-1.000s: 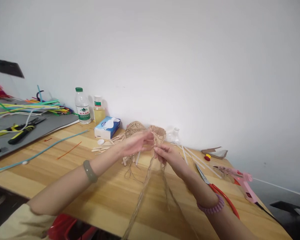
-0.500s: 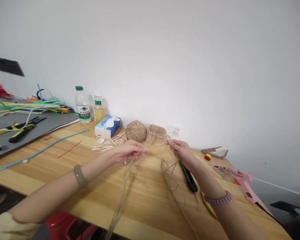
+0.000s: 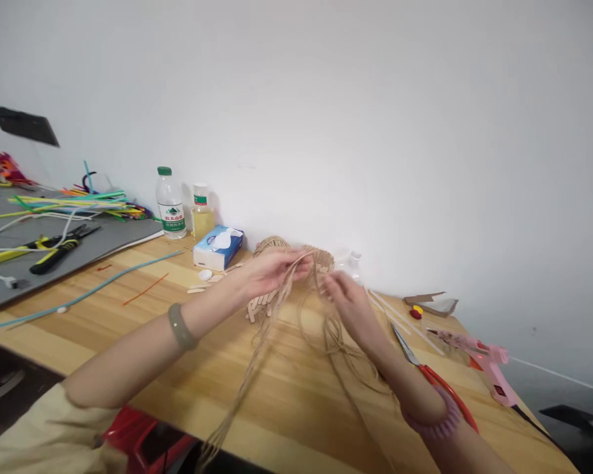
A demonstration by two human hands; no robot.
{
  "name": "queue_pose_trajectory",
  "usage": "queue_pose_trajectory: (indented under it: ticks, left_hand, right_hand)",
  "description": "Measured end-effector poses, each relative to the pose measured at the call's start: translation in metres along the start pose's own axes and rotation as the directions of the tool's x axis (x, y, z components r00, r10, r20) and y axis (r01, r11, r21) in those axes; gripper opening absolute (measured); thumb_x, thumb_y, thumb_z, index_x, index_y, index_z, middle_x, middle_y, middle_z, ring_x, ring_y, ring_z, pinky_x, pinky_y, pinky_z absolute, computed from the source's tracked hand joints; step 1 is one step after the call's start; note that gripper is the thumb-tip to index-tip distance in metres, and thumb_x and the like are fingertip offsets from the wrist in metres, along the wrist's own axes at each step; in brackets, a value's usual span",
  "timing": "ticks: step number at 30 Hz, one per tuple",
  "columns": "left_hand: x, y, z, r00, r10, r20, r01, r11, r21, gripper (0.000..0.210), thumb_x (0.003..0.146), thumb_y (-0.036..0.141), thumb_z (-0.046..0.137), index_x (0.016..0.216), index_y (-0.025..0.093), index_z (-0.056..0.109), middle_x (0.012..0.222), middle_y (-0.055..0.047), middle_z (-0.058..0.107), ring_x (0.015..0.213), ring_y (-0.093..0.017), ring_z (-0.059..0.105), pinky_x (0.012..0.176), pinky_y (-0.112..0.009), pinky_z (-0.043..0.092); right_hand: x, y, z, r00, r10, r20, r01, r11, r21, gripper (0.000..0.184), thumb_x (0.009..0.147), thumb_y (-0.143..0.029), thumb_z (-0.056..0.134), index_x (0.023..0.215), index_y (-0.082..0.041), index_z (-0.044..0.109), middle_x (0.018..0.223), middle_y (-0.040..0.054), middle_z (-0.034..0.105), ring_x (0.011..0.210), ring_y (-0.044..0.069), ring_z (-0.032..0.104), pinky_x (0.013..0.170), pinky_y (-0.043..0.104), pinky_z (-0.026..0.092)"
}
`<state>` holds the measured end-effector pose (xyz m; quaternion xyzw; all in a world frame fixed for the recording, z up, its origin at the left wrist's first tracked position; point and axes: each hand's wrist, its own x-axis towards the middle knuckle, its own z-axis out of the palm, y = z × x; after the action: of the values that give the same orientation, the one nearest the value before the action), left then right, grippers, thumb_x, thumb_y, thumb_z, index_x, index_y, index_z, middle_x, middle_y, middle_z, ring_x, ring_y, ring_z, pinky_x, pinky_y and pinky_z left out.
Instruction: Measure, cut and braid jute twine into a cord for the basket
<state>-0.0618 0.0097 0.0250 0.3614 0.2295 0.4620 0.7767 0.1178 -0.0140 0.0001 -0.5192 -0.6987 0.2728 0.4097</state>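
Observation:
My left hand (image 3: 279, 271) is closed in a pinch on several strands of jute twine (image 3: 257, 368), which hang in a long bundle past the table's front edge. My right hand (image 3: 344, 295), a little blurred, sits just to its right with fingers closed on a strand running down between the hands. More loose twine lies looped on the wood below my right hand. Behind the hands, partly covered, are the ball of twine (image 3: 271, 243) and a small basket-like holder of wooden sticks (image 3: 325, 258).
Wooden sticks (image 3: 261, 306) lie under my left hand. Red-handled scissors (image 3: 437, 380) rest partly beneath my right forearm, and a pink glue gun (image 3: 489, 362) lies right of them. A tissue box (image 3: 218, 249), a water bottle (image 3: 170, 204), pliers (image 3: 59, 250) and pipe cleaners (image 3: 79, 204) occupy the left.
My left hand has risen and moved right, lifting the twine. My right hand has dropped slightly, so the hands are closer. The scissors' red handles now show beside my right forearm.

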Motion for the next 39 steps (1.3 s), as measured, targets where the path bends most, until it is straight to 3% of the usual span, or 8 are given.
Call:
queue_pose_trajectory:
  ticks: [3, 5, 8, 12, 16, 21, 27, 39]
  left_hand:
    - [0.01, -0.002, 0.023, 0.999, 0.041, 0.027, -0.039, 0.998, -0.054, 0.019, 0.079, -0.004, 0.043, 0.076, 0.006, 0.06, 0.075, -0.007, 0.062, 0.067, -0.01, 0.061, 0.064, -0.017, 0.049]
    - [0.015, -0.001, 0.032, 0.999, 0.051, 0.015, -0.051, 0.998, -0.042, 0.019, 0.079, -0.004, 0.043, 0.079, 0.006, 0.06, 0.076, -0.007, 0.062, 0.069, -0.009, 0.061, 0.066, -0.017, 0.049]
    - [0.019, 0.0, 0.034, 0.998, 0.052, 0.021, -0.052, 0.999, 0.004, 0.015, 0.084, 0.007, 0.044, 0.083, 0.006, 0.06, 0.085, -0.01, 0.063, 0.075, -0.012, 0.061, 0.068, -0.019, 0.048]
    - [0.018, -0.005, 0.029, 0.991, -0.103, 0.087, 0.093, 0.989, 0.118, 0.03, 0.082, 0.036, 0.05, 0.083, 0.008, 0.06, 0.088, -0.012, 0.062, 0.072, -0.015, 0.06, 0.063, -0.024, 0.048]
    - [0.008, -0.02, 0.028, 0.969, -0.209, 0.128, 0.171, 0.95, 0.26, 0.029, 0.072, 0.037, 0.063, 0.086, 0.011, 0.062, 0.083, -0.01, 0.064, 0.068, -0.014, 0.061, 0.063, -0.025, 0.047]
    - [-0.01, -0.038, 0.022, 0.906, -0.351, 0.235, 0.24, 0.886, 0.396, 0.033, 0.07, 0.036, 0.066, 0.089, 0.009, 0.066, 0.084, -0.012, 0.067, 0.074, -0.017, 0.064, 0.071, -0.027, 0.047]
    - [-0.019, -0.041, 0.003, 0.909, -0.403, 0.105, 0.308, 0.82, 0.482, 0.026, 0.061, 0.031, 0.073, 0.078, 0.012, 0.069, 0.076, -0.008, 0.069, 0.068, -0.015, 0.065, 0.062, -0.022, 0.047]
    - [-0.032, -0.04, -0.011, 0.91, -0.414, -0.001, 0.338, 0.742, 0.578, 0.022, 0.057, 0.026, 0.074, 0.073, 0.014, 0.066, 0.079, -0.007, 0.069, 0.06, -0.014, 0.064, 0.049, -0.018, 0.042]
  right_hand:
    - [-0.026, -0.018, 0.024, 0.916, 0.068, 0.396, -0.175, 0.954, 0.242, 0.035, 0.076, -0.049, 0.053, 0.083, -0.015, 0.06, 0.079, 0.0049, 0.063, 0.073, 0.016, 0.058, 0.067, 0.028, 0.045]
    - [-0.034, -0.023, 0.027, 0.869, 0.125, 0.479, -0.327, 0.871, 0.366, 0.032, 0.071, -0.045, 0.06, 0.081, -0.015, 0.061, 0.079, 0.0042, 0.064, 0.07, 0.013, 0.058, 0.066, 0.025, 0.045]
    - [-0.035, -0.023, 0.017, 0.88, 0.219, 0.421, -0.414, 0.787, 0.457, 0.028, 0.068, -0.04, 0.065, 0.078, -0.014, 0.063, 0.076, 0.0036, 0.065, 0.063, 0.009, 0.056, 0.062, 0.021, 0.045]
    - [-0.025, -0.02, -0.004, 0.912, 0.249, 0.326, -0.397, 0.735, 0.55, 0.023, 0.066, -0.035, 0.069, 0.073, -0.013, 0.065, 0.071, 0.003, 0.065, 0.058, 0.007, 0.056, 0.056, 0.017, 0.046]
    - [-0.005, -0.02, -0.024, 0.955, 0.244, 0.171, -0.294, 0.677, 0.675, 0.015, 0.068, -0.026, 0.069, 0.073, -0.012, 0.066, 0.07, 0.0034, 0.066, 0.055, 0.007, 0.058, 0.056, 0.016, 0.049]
    - [0.02, -0.023, -0.054, 0.94, 0.331, -0.085, -0.18, 0.691, 0.7, 0.008, 0.077, -0.013, 0.058, 0.074, -0.011, 0.064, 0.073, 0.0058, 0.067, 0.052, 0.006, 0.059, 0.05, 0.012, 0.051]
    - [0.033, -0.008, -0.08, 0.903, 0.367, -0.222, -0.118, 0.71, 0.694, 0.007, 0.077, -0.01, 0.058, 0.071, -0.011, 0.062, 0.072, 0.0055, 0.067, 0.052, 0.006, 0.06, 0.05, 0.01, 0.052]
    - [0.035, 0.016, -0.095, 0.863, 0.421, -0.281, -0.142, 0.735, 0.663, 0.01, 0.078, -0.01, 0.055, 0.072, -0.012, 0.063, 0.072, 0.0055, 0.068, 0.052, 0.006, 0.061, 0.045, 0.011, 0.051]
